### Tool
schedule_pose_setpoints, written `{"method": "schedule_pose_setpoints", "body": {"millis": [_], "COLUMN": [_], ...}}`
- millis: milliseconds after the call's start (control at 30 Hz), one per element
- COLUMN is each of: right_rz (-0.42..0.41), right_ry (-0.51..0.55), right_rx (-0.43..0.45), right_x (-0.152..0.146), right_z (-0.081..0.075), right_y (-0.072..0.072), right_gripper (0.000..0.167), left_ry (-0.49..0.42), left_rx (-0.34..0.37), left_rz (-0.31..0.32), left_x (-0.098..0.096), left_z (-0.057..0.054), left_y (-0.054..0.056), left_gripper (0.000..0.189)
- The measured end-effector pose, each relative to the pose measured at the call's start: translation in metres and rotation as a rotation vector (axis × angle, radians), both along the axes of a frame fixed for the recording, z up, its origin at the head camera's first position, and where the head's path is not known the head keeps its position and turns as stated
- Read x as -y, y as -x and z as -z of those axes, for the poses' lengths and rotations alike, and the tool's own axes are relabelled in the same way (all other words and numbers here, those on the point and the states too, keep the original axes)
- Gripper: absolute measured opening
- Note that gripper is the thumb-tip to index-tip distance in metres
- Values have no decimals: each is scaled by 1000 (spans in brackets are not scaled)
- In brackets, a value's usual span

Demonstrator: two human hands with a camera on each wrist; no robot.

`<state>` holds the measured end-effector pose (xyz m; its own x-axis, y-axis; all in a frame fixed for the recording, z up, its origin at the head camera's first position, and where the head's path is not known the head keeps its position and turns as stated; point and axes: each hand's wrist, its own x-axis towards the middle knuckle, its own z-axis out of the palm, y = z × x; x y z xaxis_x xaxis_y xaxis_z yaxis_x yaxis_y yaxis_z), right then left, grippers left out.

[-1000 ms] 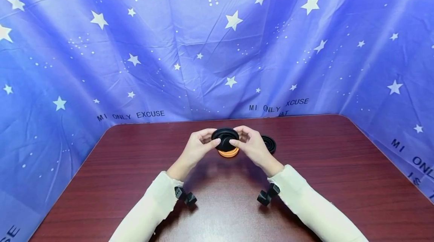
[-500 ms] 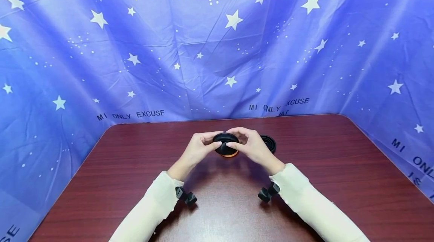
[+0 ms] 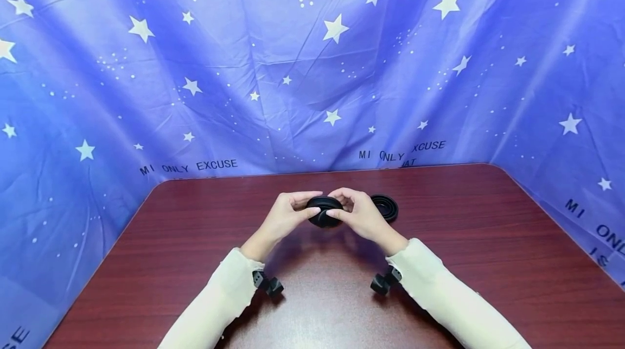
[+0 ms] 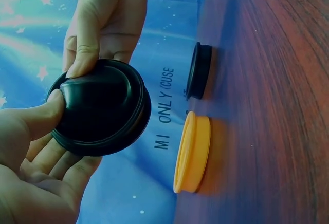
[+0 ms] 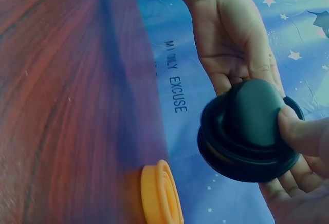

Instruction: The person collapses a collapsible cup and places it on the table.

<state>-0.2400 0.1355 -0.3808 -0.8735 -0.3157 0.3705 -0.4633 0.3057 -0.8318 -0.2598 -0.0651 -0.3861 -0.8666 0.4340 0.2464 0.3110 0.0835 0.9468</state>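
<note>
Both hands hold a black round lid (image 3: 324, 213) with a raised part on top and a grooved rim, above the table. My left hand (image 3: 287, 213) grips its left side, thumb on the top and fingers behind the rim. My right hand (image 3: 360, 212) grips the right side the same way, its thumb tip close to the left thumb. Beyond the lid, in the left wrist view, a shallow orange round piece (image 4: 193, 152) sits on the table, apart from the lid. From the head view it is hidden behind the lid. A black ringed round piece (image 3: 385, 208) lies behind the right hand.
The dark red wooden table (image 3: 195, 262) reaches back to a blue curtain (image 3: 293, 56) with white stars, which hangs around its far and side edges. Black wrist cameras are strapped at both white sleeves (image 3: 207, 297).
The lid has come down a little and tilted, and the orange piece is now covered by it in the head view. Both hands have shifted slightly with it, keeping their grip.
</note>
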Motion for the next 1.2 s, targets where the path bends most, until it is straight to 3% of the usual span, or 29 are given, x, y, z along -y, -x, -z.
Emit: {"method": "schedule_pose_setpoints", "body": {"millis": [233, 467, 800, 1200], "right_rz": [54, 94, 91, 38], "right_ry": [133, 268, 282, 233], "right_rx": [37, 61, 62, 85], "right_x": [1, 3, 5, 1], "right_z": [0, -2, 0, 2], "right_y": [1, 1, 0, 2], "right_gripper": [21, 22, 21, 27], "left_ry": [-140, -102, -147, -135], "left_rx": [51, 99, 53, 38], "left_rz": [-46, -32, -22, -31], "left_x": [1, -1, -1, 1], "left_z": [-4, -7, -5, -4], "left_y": [1, -1, -1, 1], "left_gripper": [39, 41, 35, 34]}}
